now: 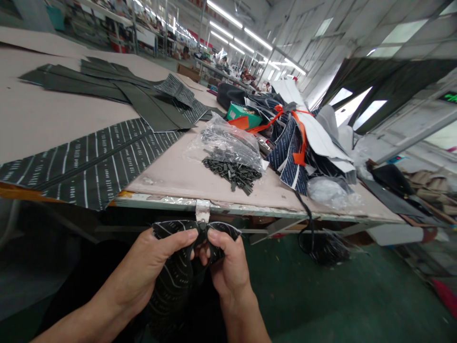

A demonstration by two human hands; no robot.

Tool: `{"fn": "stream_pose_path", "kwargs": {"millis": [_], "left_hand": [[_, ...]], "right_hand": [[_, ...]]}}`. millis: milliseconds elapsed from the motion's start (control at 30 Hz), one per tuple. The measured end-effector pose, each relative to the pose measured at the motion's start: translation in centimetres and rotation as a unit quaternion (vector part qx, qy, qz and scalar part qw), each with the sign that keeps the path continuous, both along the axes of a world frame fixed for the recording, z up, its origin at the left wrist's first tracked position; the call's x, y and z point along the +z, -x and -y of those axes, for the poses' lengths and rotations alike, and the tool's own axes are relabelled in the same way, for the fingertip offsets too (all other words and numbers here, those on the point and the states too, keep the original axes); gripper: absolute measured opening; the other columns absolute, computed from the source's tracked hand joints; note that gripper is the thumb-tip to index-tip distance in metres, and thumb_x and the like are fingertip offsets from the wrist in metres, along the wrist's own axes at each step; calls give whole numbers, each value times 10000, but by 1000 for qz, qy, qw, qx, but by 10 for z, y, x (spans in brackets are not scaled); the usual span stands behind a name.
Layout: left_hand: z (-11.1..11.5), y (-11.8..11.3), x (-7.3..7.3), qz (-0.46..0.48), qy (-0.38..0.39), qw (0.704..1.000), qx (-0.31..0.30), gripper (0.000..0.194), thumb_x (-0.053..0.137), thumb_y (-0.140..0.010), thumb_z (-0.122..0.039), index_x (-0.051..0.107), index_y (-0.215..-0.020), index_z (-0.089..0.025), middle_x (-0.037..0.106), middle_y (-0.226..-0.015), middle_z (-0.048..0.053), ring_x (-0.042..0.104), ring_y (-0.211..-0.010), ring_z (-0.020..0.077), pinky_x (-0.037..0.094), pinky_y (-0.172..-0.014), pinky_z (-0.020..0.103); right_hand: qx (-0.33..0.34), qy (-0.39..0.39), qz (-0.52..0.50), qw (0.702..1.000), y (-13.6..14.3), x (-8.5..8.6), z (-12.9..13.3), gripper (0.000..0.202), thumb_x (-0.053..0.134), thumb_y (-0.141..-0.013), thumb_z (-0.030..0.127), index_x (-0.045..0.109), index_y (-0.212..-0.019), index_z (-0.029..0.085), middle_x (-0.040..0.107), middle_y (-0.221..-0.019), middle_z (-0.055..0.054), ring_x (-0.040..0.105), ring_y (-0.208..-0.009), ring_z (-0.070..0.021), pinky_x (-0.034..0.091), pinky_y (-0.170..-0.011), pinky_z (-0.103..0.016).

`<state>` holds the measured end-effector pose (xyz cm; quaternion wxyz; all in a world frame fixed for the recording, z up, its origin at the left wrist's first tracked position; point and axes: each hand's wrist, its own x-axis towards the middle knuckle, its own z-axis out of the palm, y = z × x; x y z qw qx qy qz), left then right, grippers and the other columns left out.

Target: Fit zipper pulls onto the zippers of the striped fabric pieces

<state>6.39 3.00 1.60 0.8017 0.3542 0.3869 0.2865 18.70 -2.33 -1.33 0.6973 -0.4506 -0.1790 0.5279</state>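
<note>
Just below the table's front edge, my left hand and my right hand pinch a dark striped fabric piece from both sides. Between the two thumbs a small dark part sits at the fabric's middle, against a whitish metal fitting on the table edge. The fabric hangs down below my hands. Beyond them on the table lies a pile of small dark pieces, spilling from a clear plastic bag.
Striped dark panels and plain dark strips lie on the table at the left. To the right are a green box, tied navy fabric bundles and a hanging black cord.
</note>
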Motion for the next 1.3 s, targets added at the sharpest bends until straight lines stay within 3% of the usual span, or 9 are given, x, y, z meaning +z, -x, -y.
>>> {"fn": "stream_pose_path", "kwargs": {"millis": [400, 467, 567, 700, 867, 1000, 1100, 1200, 1300], "left_hand": [[-12, -4, -4, -9, 27, 999, 19, 330, 973, -516, -409, 787, -653, -173, 786, -652, 40, 702, -606, 191, 586, -604, 242], [-10, 7, -13, -14, 32, 999, -16, 358, 958, -566, -468, 815, -750, -196, 804, -709, 37, 731, -670, 209, 602, -654, 252], [1, 30, -35, -69, -17, 995, -76, 393, 887, -666, -562, 828, -844, -217, 826, -808, 47, 744, -733, 240, 608, -672, 267], [25, 44, -54, -131, -49, 989, -42, 409, 847, -680, -619, 804, -730, -215, 811, -755, 40, 719, -696, 252, 589, -599, 255], [27, 31, -35, -83, -5, 996, 10, 355, 868, -699, -542, 809, -792, -204, 821, -773, 44, 749, -698, 262, 619, -679, 291], [-3, 12, -15, -58, 5, 998, 19, 362, 858, -727, -501, 802, -877, -176, 831, -795, 73, 765, -684, 262, 634, -673, 313], [-26, -1, -3, -65, -36, 996, 50, 324, 851, -747, -430, 792, -934, -172, 828, -772, 68, 763, -654, 248, 631, -640, 305], [-30, -2, 2, -59, -67, 994, 60, 330, 849, -748, -424, 793, -949, -168, 825, -758, 70, 763, -646, 259, 628, -619, 317], [-17, 10, -5, -34, -82, 996, 11, 361, 826, -764, -516, 806, -889, -178, 829, -800, 81, 778, -750, 311, 643, -715, 386]], "right_hand": [[13, -44, 43, 998, -7, -2, -1, 255, 807, -788, 354, 702, -651, 167, 646, -573, 15, 533, -499, -105, 454, -523, -214], [28, -42, 120, 992, -15, -9, 10, 199, 809, -819, 370, 759, -835, 178, 719, -736, 1, 605, -632, -131, 509, -639, -236], [59, -30, 204, 977, -22, -25, 32, 340, 806, -831, 401, 769, -1094, 187, 769, -1000, -39, 668, -896, -204, 538, -841, -302], [22, 16, 257, 966, -14, -37, 53, 318, 745, -871, 445, 790, -975, 148, 758, -884, -49, 628, -777, -198, 535, -730, -298], [-49, 56, 283, 956, -5, -21, 47, 280, 727, -866, 408, 755, -822, 133, 688, -734, -19, 538, -659, -154, 481, -625, -261], [-71, 41, 325, 942, -17, 10, 16, 213, 708, -855, 353, 753, -820, 148, 688, -726, -5, 558, -667, -162, 482, -630, -262], [-85, 22, 406, 910, -30, 30, -12, 200, 681, -863, 337, 762, -848, 154, 709, -751, -6, 591, -707, -181, 498, -677, -278], [-82, 3, 457, 886, -34, 39, -22, 210, 675, -867, 343, 768, -875, 155, 751, -814, -26, 636, -769, -212, 522, -739, -306], [-63, -13, 441, 895, -29, 35, -5, 247, 675, -885, 392, 777, -927, 170, 784, -912, -55, 689, -890, -266, 555, -846, -355]]}}
